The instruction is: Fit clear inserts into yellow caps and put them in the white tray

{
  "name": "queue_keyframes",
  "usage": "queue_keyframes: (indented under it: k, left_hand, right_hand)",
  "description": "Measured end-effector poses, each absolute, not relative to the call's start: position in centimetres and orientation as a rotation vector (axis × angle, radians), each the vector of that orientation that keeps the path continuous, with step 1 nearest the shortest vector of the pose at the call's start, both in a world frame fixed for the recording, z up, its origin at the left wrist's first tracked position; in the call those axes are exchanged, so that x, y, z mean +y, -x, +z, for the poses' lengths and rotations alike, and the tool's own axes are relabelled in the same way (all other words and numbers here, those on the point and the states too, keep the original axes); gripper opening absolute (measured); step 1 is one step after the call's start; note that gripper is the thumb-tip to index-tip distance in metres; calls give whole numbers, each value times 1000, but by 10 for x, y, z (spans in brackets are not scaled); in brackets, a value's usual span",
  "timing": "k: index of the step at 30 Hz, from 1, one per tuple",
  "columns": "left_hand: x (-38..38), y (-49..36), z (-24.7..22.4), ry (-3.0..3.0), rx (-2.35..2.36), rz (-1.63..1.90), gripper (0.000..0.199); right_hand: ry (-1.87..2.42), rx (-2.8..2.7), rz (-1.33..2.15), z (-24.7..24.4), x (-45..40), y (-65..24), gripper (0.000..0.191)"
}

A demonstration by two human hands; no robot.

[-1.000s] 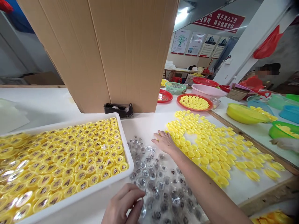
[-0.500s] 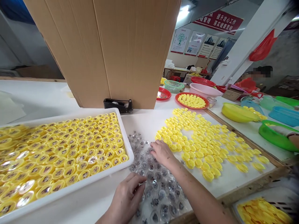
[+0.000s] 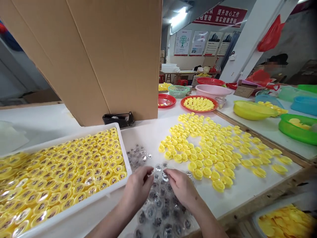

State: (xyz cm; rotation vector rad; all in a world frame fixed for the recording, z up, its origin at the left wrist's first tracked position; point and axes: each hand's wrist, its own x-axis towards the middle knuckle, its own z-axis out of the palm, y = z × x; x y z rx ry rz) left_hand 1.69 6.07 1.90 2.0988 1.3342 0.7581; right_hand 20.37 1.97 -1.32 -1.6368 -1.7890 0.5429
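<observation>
Clear plastic capsules [image 3: 160,206] are lying in a loose heap on the white bench [image 3: 146,138], just beside a white tray [image 3: 125,158] packed with yellow caps [image 3: 74,172]. Over the heap, the left hand [image 3: 137,186] and right hand [image 3: 182,188] are curling inward, their fingertips nearly meeting, though whether either is gripping a capsule cannot be told. Picking through the capsules seems to be the step in hand, and the next move appears to call for a firm pinch. Loose yellow caps [image 3: 210,155] are spreading across the bench to the right.
</observation>
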Motion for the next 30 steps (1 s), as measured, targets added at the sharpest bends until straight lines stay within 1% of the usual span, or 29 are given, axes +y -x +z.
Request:
queue_keyframes:
  k: [3, 7, 12, 17, 19, 24, 30]
  left_hand:
    - [104, -64, 19, -2118, 1508, 640, 33]
    - [153, -110, 0, -2151, 1656, 542, 44]
    - [172, -125, -17, -2158, 1744, 420, 35]
    - [171, -123, -19, -2151, 1748, 439, 33]
    - [170, -122, -16, -2142, 1739, 460, 28]
    - [152, -107, 0, -2117, 1637, 542, 17]
    - [85, -66, 24, -1923, 1308, 619, 20]
  right_hand:
    - [1551, -1584, 676, -18, 9, -212, 33]
    - [1419, -1328, 876, -23, 8, -220, 30]
    - [1251, -1049, 1162, -21, 12, -221, 21]
    - [1094, -803, 1362, -14, 11, -223, 25]
    - [1065, -751, 1395, -14, 10, -223, 25]
    - [1060, -712, 1379, -18, 13, -221, 22]
    - [1139, -800, 1262, -20, 11, -225, 27]
